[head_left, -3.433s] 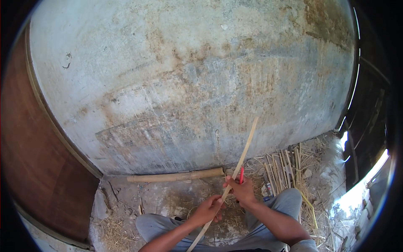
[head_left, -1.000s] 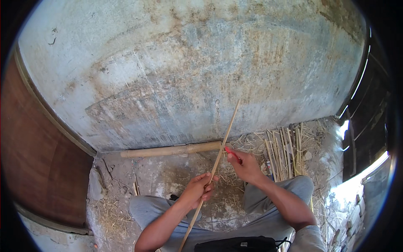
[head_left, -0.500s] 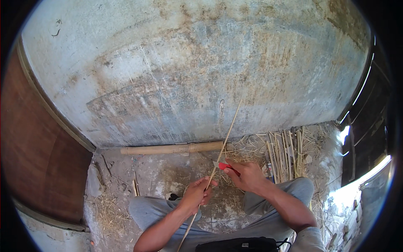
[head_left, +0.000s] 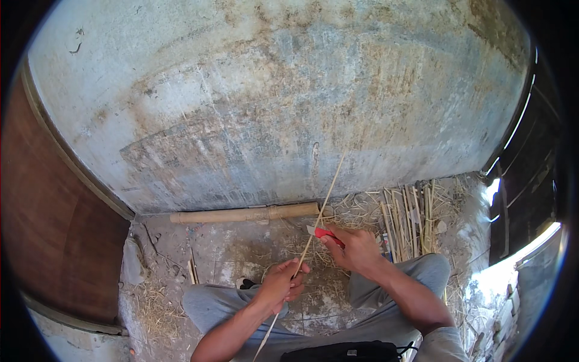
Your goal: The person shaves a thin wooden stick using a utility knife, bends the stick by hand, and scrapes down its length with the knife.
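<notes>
A long, thin bamboo strip (head_left: 330, 192) slants up from my lap toward the wall. My left hand (head_left: 282, 285) is closed around its lower part, between my knees. In my right hand (head_left: 357, 249) is a red-handled utility knife (head_left: 327, 235), with the fingers wrapped round the handle. Its short blade lies against or just beside the strip, a little above my left hand; at this size I cannot tell whether it cuts in. The strip's lower end passes down over my grey trousers.
Along the foot of the stained wall (head_left: 271, 108) lies a thick bamboo pole (head_left: 241, 214). A bundle of split bamboo sticks (head_left: 410, 220) rests beyond my right knee. Curly shavings (head_left: 158, 317) litter the floor. A brown door panel (head_left: 66, 229) stands at the left.
The knife blade has shifted slightly up along the strip, and the strip's upper tip sits a little lower. Both hands keep their holds. The whole view has tilted slightly.
</notes>
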Motion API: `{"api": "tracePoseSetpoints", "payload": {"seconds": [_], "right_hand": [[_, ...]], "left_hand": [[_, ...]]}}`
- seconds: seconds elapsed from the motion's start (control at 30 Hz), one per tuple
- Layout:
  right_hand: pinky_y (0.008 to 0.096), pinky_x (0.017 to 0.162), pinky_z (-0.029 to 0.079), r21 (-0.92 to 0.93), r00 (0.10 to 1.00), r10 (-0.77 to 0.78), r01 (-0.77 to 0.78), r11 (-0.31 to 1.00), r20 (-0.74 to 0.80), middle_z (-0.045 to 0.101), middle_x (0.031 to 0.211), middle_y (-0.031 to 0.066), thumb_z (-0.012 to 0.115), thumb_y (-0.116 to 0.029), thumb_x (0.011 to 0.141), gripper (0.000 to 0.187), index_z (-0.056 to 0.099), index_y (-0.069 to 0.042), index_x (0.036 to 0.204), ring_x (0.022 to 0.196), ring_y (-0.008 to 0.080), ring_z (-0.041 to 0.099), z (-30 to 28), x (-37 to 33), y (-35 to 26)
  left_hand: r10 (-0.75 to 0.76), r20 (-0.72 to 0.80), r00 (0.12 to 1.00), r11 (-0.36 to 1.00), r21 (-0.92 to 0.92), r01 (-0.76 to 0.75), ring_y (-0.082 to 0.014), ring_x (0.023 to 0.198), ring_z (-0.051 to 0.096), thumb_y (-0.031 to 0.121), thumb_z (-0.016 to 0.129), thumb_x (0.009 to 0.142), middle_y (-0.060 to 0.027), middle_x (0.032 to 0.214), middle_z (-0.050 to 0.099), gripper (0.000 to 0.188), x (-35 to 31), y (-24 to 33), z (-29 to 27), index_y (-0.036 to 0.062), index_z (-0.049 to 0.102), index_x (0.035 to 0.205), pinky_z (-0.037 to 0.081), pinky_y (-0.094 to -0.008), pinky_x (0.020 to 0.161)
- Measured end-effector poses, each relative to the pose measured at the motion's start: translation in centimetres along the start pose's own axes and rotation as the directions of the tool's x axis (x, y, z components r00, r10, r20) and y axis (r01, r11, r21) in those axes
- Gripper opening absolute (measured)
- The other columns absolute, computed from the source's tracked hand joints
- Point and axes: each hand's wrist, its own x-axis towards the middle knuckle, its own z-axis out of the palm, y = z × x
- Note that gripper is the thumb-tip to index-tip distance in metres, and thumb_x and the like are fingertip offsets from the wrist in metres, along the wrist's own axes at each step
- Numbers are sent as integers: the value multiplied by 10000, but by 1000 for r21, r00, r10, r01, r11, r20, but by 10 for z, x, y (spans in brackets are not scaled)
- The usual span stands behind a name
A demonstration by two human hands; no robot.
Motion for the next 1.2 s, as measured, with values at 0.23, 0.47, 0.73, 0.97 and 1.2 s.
{"api": "tracePoseSetpoints", "payload": {"seconds": [0.23,0.47,0.73,0.97,1.2], "right_hand": [[445,506,529,-50,997,83,-82,995,10,671,663,147,642,-346,909,341,688,-55,1082,559,335,667,-4,3,4],[436,521,517,-88,989,123,-130,987,-81,643,628,159,637,-325,913,299,719,-67,1041,542,347,645,-22,14,21],[451,547,523,-169,980,185,-196,966,-76,643,640,188,621,-345,918,301,725,-82,1023,577,376,647,-22,20,44],[495,593,533,-356,863,474,-504,787,-174,660,703,233,539,-407,952,379,706,-67,974,652,403,665,-41,35,101],[475,633,540,161,899,356,-323,932,-257,683,785,215,614,-291,933,274,684,-35,1001,704,397,677,-36,25,31]], "left_hand": [[-58,25,998,997,-56,60,-45,416,254,286,358,1071,54,561,294,311,2,-2,-4,55,533,959,223,-226,348],[-89,67,994,996,-14,91,-45,416,251,303,360,1071,55,565,287,322,0,-7,-5,59,534,956,227,-221,344],[-122,88,989,992,-23,124,-44,423,259,301,358,1072,54,572,294,323,-1,-9,-8,57,539,962,234,-219,347],[-156,96,983,987,-17,158,-56,437,276,306,359,1073,39,594,323,329,-3,-11,-10,58,542,956,246,-226,364],[-132,-24,991,991,19,133,-66,483,326,353,416,1057,22,642,396,323,-5,-8,-6,98,511,883,257,-227,408]]}}
